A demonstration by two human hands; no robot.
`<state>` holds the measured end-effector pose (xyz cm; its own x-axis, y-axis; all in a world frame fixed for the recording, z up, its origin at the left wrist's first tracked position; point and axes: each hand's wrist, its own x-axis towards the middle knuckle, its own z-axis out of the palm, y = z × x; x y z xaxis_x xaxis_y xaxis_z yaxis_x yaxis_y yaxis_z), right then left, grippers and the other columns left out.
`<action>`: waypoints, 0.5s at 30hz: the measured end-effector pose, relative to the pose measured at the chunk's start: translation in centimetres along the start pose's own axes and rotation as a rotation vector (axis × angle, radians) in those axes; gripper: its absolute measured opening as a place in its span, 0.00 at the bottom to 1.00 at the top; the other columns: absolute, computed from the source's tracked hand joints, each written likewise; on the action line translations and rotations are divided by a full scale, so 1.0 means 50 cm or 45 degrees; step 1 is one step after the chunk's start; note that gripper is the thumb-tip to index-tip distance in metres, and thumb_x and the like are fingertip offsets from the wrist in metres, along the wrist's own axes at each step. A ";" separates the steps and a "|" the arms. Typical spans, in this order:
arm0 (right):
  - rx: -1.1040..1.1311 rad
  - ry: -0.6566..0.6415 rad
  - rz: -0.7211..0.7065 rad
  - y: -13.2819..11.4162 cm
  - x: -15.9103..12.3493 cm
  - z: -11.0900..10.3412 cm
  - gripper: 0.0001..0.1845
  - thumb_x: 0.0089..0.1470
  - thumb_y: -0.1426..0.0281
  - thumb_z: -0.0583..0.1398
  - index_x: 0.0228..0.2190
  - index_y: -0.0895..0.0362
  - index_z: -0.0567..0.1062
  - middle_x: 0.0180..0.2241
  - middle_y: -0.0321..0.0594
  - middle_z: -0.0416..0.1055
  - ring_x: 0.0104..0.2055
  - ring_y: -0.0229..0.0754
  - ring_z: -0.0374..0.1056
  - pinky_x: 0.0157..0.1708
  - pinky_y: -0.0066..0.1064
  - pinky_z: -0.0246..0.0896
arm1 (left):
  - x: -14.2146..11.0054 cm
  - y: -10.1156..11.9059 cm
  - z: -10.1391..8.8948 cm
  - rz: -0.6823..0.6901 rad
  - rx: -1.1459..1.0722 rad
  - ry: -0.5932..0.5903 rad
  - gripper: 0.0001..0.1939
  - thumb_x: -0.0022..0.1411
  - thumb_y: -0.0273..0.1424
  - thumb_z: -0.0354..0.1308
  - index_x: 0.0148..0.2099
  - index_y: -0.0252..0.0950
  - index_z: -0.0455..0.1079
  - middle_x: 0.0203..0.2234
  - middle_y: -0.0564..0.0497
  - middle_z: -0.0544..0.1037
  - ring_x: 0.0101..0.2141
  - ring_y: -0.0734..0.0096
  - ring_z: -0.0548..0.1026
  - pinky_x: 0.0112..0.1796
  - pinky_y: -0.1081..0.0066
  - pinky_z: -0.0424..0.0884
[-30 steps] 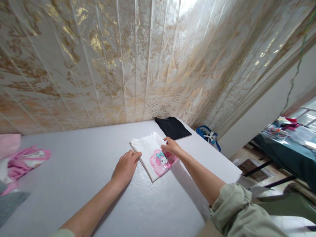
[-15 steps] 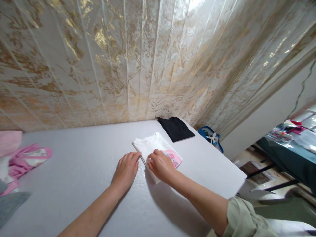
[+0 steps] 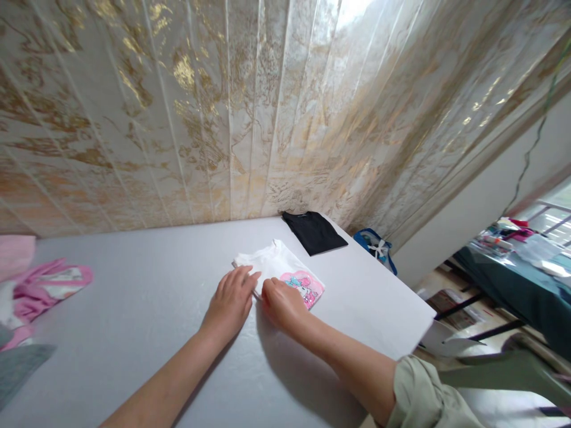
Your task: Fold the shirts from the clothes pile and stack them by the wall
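A folded white T-shirt (image 3: 264, 260) with a pink cartoon print lies on the table in front of me. A thin brownish edge runs along its left side. My left hand (image 3: 229, 299) rests at that side, fingers stretched out and their tips on the cloth. At the shirt's near edge, my right hand (image 3: 282, 303) is closed, its fingers curled into the fabric beside the print. The fingertips of the right hand are hidden, and its back covers part of the near edge.
A folded black garment (image 3: 314, 232) lies behind the shirt. Pink and white clothes (image 3: 44, 291) and a grey cloth (image 3: 22, 368) are at the left on the white table (image 3: 147, 309). A blue-trimmed bag (image 3: 377, 246) sits past the right edge. A patterned curtain (image 3: 200, 119) hangs behind.
The shirt's near flap, which stuck out toward me, is now folded in, and more of the print shows. My left fingers have spread onto the cloth; my right fingers have curled tighter.
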<state>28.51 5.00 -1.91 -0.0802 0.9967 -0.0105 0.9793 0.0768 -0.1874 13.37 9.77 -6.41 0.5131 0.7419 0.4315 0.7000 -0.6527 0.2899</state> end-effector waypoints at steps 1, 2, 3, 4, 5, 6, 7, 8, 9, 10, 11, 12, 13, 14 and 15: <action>0.113 -0.009 -0.006 0.007 -0.005 -0.005 0.06 0.55 0.75 0.56 0.35 0.56 0.71 0.34 0.41 0.73 0.34 0.42 0.68 0.28 0.29 0.52 | 0.001 0.003 -0.003 0.034 0.013 -0.011 0.28 0.56 0.18 0.51 0.58 0.40 0.66 0.60 0.45 0.67 0.61 0.55 0.61 0.61 0.52 0.55; 0.226 -0.020 -0.010 0.015 -0.011 -0.012 0.04 0.55 0.75 0.56 0.34 0.56 0.71 0.32 0.38 0.72 0.33 0.40 0.67 0.28 0.28 0.51 | 0.002 0.006 -0.007 0.069 0.017 -0.034 0.29 0.54 0.18 0.51 0.57 0.41 0.67 0.61 0.46 0.67 0.62 0.55 0.60 0.62 0.51 0.53; 0.325 -0.030 -0.011 0.022 -0.018 -0.018 0.03 0.54 0.75 0.57 0.32 0.56 0.70 0.30 0.36 0.72 0.31 0.38 0.66 0.28 0.27 0.50 | 0.004 0.009 -0.012 0.108 0.012 -0.066 0.28 0.54 0.17 0.51 0.55 0.42 0.68 0.60 0.47 0.68 0.63 0.55 0.60 0.63 0.49 0.51; 0.395 -0.039 -0.011 0.029 -0.026 -0.025 0.03 0.54 0.75 0.58 0.32 0.55 0.70 0.28 0.35 0.71 0.30 0.37 0.66 0.27 0.26 0.49 | 0.006 0.011 -0.016 0.147 -0.002 -0.100 0.26 0.53 0.17 0.51 0.52 0.42 0.70 0.59 0.48 0.70 0.62 0.56 0.61 0.63 0.48 0.49; 0.431 -0.040 -0.010 0.033 -0.034 -0.031 0.04 0.53 0.75 0.57 0.32 0.55 0.70 0.28 0.34 0.70 0.30 0.37 0.65 0.27 0.26 0.49 | 0.008 0.014 -0.021 0.185 -0.022 -0.131 0.24 0.54 0.17 0.50 0.50 0.42 0.71 0.55 0.49 0.74 0.61 0.58 0.64 0.63 0.47 0.48; 0.430 -0.026 -0.011 0.035 -0.042 -0.034 0.04 0.54 0.75 0.57 0.32 0.55 0.70 0.29 0.34 0.71 0.31 0.37 0.65 0.28 0.26 0.49 | 0.011 0.017 -0.025 0.217 -0.043 -0.157 0.22 0.55 0.17 0.49 0.47 0.42 0.71 0.51 0.50 0.76 0.58 0.60 0.67 0.63 0.47 0.46; 0.394 0.000 -0.027 0.035 -0.049 -0.035 0.04 0.54 0.74 0.58 0.34 0.55 0.71 0.32 0.36 0.71 0.33 0.38 0.65 0.30 0.26 0.51 | 0.013 0.020 -0.029 0.241 -0.062 -0.174 0.20 0.56 0.17 0.48 0.45 0.42 0.71 0.47 0.51 0.79 0.56 0.62 0.70 0.63 0.47 0.46; 0.329 0.035 -0.054 0.033 -0.056 -0.032 0.06 0.54 0.71 0.59 0.36 0.55 0.71 0.36 0.38 0.71 0.36 0.40 0.66 0.32 0.27 0.53 | 0.015 0.023 -0.032 0.254 -0.075 -0.182 0.19 0.57 0.17 0.47 0.44 0.42 0.71 0.44 0.52 0.80 0.53 0.64 0.72 0.63 0.48 0.46; 0.240 0.073 -0.082 0.029 -0.062 -0.028 0.09 0.53 0.69 0.61 0.39 0.56 0.71 0.39 0.41 0.71 0.40 0.42 0.66 0.35 0.29 0.55 | 0.016 0.027 -0.035 0.260 -0.081 -0.182 0.19 0.58 0.17 0.47 0.44 0.41 0.71 0.42 0.52 0.80 0.50 0.65 0.74 0.63 0.49 0.47; 0.139 0.102 -0.102 0.024 -0.067 -0.021 0.13 0.52 0.68 0.62 0.41 0.56 0.71 0.42 0.44 0.70 0.43 0.45 0.65 0.38 0.31 0.56 | 0.017 0.029 -0.037 0.265 -0.078 -0.177 0.18 0.59 0.17 0.46 0.44 0.41 0.71 0.40 0.52 0.80 0.48 0.66 0.75 0.63 0.49 0.47; 0.043 0.117 -0.105 0.019 -0.069 -0.015 0.14 0.52 0.68 0.63 0.42 0.57 0.71 0.44 0.46 0.70 0.44 0.47 0.65 0.39 0.32 0.56 | 0.016 0.032 -0.038 0.271 -0.067 -0.172 0.17 0.60 0.18 0.46 0.43 0.40 0.71 0.39 0.52 0.80 0.46 0.66 0.76 0.63 0.49 0.47; -0.033 0.110 -0.088 0.016 -0.070 -0.009 0.13 0.53 0.69 0.62 0.41 0.57 0.72 0.44 0.46 0.70 0.44 0.48 0.65 0.39 0.33 0.56 | 0.015 0.035 -0.039 0.278 -0.054 -0.167 0.17 0.60 0.18 0.47 0.43 0.40 0.71 0.39 0.52 0.80 0.45 0.66 0.76 0.63 0.49 0.48; -0.076 0.089 -0.053 0.015 -0.069 -0.006 0.09 0.55 0.71 0.59 0.40 0.57 0.72 0.42 0.46 0.71 0.43 0.47 0.66 0.38 0.32 0.55 | 0.014 0.037 -0.039 0.282 -0.039 -0.158 0.16 0.61 0.19 0.47 0.43 0.40 0.71 0.38 0.52 0.80 0.44 0.66 0.76 0.62 0.49 0.48; -0.081 0.066 -0.009 0.016 -0.067 -0.006 0.07 0.56 0.74 0.57 0.38 0.56 0.73 0.40 0.45 0.72 0.41 0.46 0.66 0.35 0.31 0.54 | 0.013 0.038 -0.039 0.285 -0.024 -0.143 0.15 0.62 0.20 0.47 0.42 0.40 0.71 0.37 0.52 0.80 0.44 0.65 0.76 0.63 0.49 0.47; -0.053 0.043 0.029 0.019 -0.063 -0.011 0.08 0.57 0.75 0.55 0.36 0.56 0.73 0.38 0.44 0.72 0.39 0.44 0.67 0.33 0.30 0.52 | 0.011 0.040 -0.039 0.280 -0.007 -0.112 0.14 0.62 0.20 0.48 0.42 0.40 0.71 0.38 0.51 0.80 0.44 0.65 0.76 0.63 0.49 0.47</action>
<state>29.79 1.96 -1.54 -0.0521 0.9985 0.0186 0.9877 0.0543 -0.1467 14.07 8.59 -3.92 0.6944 0.5924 0.4085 0.5640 -0.8006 0.2023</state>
